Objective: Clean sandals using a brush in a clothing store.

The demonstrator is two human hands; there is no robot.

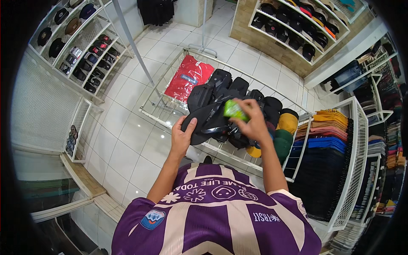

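A black sandal (204, 122) with lettering on it is gripped at one end by my left hand (183, 132), the thumb lying on top. My right hand (253, 119) holds a small bright green object (235, 110), perhaps a cloth or packet, just above the sandal's other end. Beneath both hands, several black bags or caps (200, 97) lie in a white wire display bin (153, 118). A red garment in clear plastic (189, 78) lies at its far left. Yellow caps (287, 121) and green caps (283, 140) are stacked at the right.
Folded clothes (325, 143) fill a white mesh shelf at the right. Wall racks of caps stand at the upper right (293, 28) and upper left, the latter with footwear (92, 63). A metal pole (134, 44) rises left of the bin. White floor tiles (127, 127) surround it.
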